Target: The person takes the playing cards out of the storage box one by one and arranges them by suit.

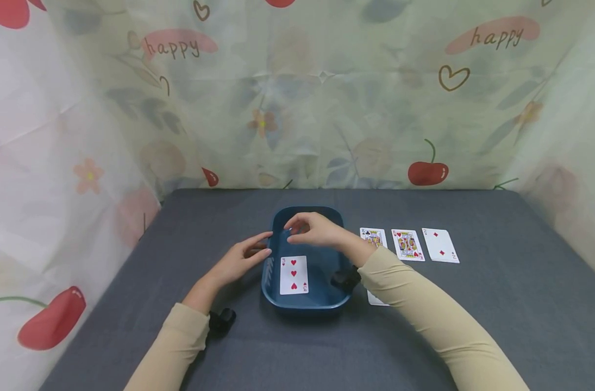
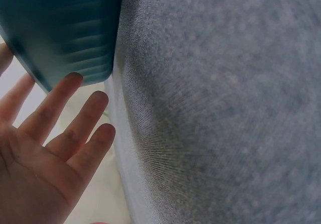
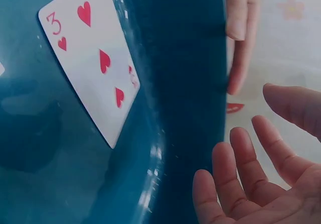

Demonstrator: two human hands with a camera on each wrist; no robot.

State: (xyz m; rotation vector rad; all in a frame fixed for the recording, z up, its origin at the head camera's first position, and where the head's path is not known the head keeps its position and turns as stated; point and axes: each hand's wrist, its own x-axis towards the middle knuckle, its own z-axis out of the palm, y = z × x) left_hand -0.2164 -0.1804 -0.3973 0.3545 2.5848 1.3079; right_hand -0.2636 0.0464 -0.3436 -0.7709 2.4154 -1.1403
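A dark blue tray (image 1: pixel 307 305) lies lengthwise on the table, with a three of hearts (image 1: pixel 294 275) face up near its front left corner. My left hand (image 1: pixel 238 262) is at the tray's left side, fingers mostly straight and fingertips at the rim. In the left wrist view those fingers (image 2: pixel 55 106) spread beside the ribbed tray wall. Over the far part of the tray hovers my right hand (image 1: pixel 313 229), its fingers bent loosely. The right wrist view shows a gap between its thumb and fingers (image 3: pixel 251 161), and nothing visibly held there.
Right of the tray lie a black-suited face card (image 1: pixel 373 237), a hearts face card (image 1: pixel 407 245) and a two of diamonds (image 1: pixel 440 245) in a row. Nearer, the right forearm mostly hides another card (image 1: pixel 376 300). Printed cloth (image 1: pixel 302 136) hangs behind the grey table.
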